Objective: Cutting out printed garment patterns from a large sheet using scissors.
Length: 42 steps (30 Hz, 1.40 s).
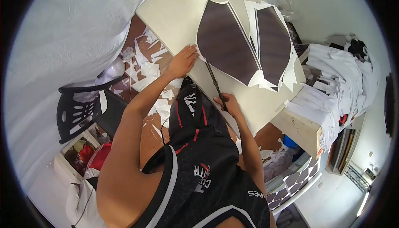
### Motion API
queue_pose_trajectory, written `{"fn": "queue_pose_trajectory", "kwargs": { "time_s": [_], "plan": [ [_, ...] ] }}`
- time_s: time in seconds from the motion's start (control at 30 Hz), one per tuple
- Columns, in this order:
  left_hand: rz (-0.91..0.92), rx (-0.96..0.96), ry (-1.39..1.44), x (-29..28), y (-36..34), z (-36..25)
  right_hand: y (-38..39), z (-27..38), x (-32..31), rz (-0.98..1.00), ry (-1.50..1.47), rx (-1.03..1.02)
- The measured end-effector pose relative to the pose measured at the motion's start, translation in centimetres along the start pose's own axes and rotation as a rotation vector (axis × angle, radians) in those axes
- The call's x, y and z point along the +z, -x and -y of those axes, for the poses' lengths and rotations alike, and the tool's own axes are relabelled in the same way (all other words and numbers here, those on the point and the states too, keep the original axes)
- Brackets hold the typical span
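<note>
A dark brown cut-out panel [224, 38] with a thin white rim and a striped slanting edge lies flat on the pale table [172, 9]. My right hand [229, 105] grips a pair of long dark scissors [215, 83] by the handles at the table's near edge. The scissor blades reach up to the panel's lower left rim; whether they are parted is too small to tell. My left hand [183, 61] lies flat at the table edge, fingers stretched toward the panel's left rim. To the right lies a second dark panel [273, 40] with wider, ragged white margins.
White scraps [149, 72] litter the brown floor to the left, beside a black chair [77, 113]. White fabric [332, 74] is piled on a wooden unit at the right. A white sheet [79, 36] hangs at the left.
</note>
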<state>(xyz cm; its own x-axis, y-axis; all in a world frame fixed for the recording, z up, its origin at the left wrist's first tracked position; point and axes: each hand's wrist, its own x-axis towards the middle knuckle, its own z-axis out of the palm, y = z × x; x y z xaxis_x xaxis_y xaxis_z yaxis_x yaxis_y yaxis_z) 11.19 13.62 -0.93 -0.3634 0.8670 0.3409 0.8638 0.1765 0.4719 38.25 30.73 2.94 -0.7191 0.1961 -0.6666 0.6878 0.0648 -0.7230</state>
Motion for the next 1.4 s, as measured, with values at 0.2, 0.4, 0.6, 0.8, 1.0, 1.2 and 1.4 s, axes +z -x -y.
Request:
{"fn": "queue_pose_trajectory", "kwargs": {
  "time_s": [0.2, 0.4, 0.6, 0.8, 1.0, 1.2, 1.4],
  "plan": [
    [0.009, 0.012, -0.023, -0.2, 0.1, 0.2, -1.0, 2.4, -1.3, -0.003, 0.03, 0.015],
    [-0.072, 0.077, -0.128, 0.6, 0.7, 0.7, -1.4, 1.5, -2.1, 0.017, 0.083, 0.007],
    [-0.031, 0.033, -0.108, 0.4, 0.8, -0.2, -2.2, 2.9, -2.4, 0.074, -0.003, 0.021],
    [-0.043, 0.019, -0.089, 1.1, 1.1, 0.3, -2.5, 3.3, -1.7, 0.082, -0.008, 0.047],
    [-0.058, 0.057, -0.102, 1.4, 0.9, 0.5, -3.3, 3.5, 0.2, 0.045, -0.089, 0.036],
    [-0.121, 0.079, -0.075, 1.2, 1.2, 0.5, -3.0, 3.8, 2.8, 0.006, -0.111, 0.052],
    [-0.18, 0.088, -0.089, 0.9, 0.8, 0.0, -3.1, 4.2, 4.8, -0.042, -0.205, 0.068]
  ]
}}
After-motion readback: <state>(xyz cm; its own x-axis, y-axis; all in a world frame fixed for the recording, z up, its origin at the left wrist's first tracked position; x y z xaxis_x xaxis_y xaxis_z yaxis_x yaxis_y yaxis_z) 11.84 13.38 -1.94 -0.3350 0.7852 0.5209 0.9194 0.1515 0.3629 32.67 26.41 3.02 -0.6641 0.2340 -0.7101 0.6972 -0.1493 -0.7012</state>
